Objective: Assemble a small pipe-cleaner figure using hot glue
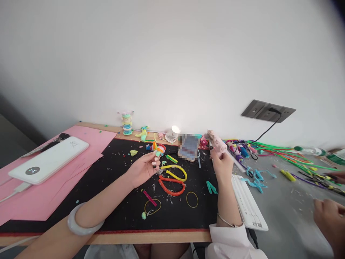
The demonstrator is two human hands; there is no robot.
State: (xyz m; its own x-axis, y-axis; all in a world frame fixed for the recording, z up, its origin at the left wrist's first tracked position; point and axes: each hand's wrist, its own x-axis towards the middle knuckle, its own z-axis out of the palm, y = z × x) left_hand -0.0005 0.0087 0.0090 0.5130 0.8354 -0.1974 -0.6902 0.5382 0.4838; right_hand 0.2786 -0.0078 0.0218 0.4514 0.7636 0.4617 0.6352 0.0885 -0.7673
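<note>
My left hand is closed, pinching a small multicoloured fuzzy craft piece in its fingertips above the black mat. Toward the mat's back right, my right hand is wrapped around a pale pink patterned object; its kind is not clear, and the fingers hide part of it. Scissors with one yellow and one red-orange handle lie just right of my left hand. Near them are a short yellow-green strip, a rubber band, a magenta strip and folded teal pieces.
A white power bank lies on pink sheets at left. Along the wall stand a paper cup and fuzzy figures. A white power strip is at right. Another person's hands are at far right, near coloured stems.
</note>
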